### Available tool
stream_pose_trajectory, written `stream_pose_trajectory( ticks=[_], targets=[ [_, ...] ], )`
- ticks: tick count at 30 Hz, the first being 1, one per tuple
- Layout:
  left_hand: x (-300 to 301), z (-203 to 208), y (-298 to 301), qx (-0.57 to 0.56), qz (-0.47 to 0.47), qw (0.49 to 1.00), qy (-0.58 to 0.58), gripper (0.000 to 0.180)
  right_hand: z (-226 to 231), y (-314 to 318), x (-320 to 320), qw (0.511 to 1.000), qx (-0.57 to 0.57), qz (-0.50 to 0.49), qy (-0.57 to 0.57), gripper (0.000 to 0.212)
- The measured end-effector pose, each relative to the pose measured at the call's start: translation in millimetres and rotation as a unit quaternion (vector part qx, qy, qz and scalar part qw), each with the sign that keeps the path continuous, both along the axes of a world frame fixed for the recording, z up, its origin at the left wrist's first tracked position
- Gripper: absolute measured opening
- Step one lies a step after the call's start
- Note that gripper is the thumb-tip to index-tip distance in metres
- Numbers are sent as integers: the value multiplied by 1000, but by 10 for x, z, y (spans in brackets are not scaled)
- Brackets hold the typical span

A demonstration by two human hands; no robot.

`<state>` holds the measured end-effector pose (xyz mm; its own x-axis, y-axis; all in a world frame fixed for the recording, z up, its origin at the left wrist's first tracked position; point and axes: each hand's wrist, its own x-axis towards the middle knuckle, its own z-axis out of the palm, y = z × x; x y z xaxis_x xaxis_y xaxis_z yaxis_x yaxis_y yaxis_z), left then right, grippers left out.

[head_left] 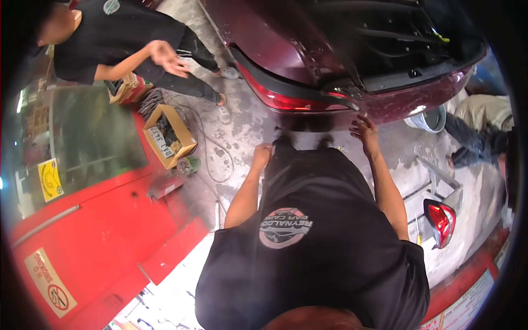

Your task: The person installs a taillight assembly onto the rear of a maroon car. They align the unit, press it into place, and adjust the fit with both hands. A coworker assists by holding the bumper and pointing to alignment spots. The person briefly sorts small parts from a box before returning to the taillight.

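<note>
My right hand is raised just below the rear corner of a dark maroon car, its fingers loosely apart and nothing seen in them. Close above it is the inner end of the red tail light, which is fitted in the car's corner. At my left side, my left hand is closed beside the hem of my black shirt. Whatever its fingers hold, if anything, is hidden. The car's trunk stands open, its dark inside showing.
A person in black stands at the left with one hand out. Nearby are a cardboard box of parts and a red vehicle. On the right are a bucket, a metal stand, a loose tail light and another person's legs.
</note>
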<state>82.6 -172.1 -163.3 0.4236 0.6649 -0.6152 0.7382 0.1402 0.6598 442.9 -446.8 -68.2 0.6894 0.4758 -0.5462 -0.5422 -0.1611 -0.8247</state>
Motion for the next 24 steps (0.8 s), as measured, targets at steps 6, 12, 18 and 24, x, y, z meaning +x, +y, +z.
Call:
stream_pose_trajectory(
  ticks=[6, 12, 18, 24],
  targets=[
    [574, 565, 348, -51, 165, 973, -153, 26, 231, 234, 65, 998, 38, -48, 12, 66],
    [1110, 1139, 819, 39, 231, 930, -284, 32, 176, 241, 71, 998, 60, -11, 35, 71],
    [1593, 1730, 1312, 123, 204, 912, -335, 35, 55, 203, 111, 993, 110, 19, 44, 73],
    [1680, 1724, 1339, 64, 210, 927, -303, 36, 204, 329, 82, 993, 87, -20, 71, 74]
  ],
)
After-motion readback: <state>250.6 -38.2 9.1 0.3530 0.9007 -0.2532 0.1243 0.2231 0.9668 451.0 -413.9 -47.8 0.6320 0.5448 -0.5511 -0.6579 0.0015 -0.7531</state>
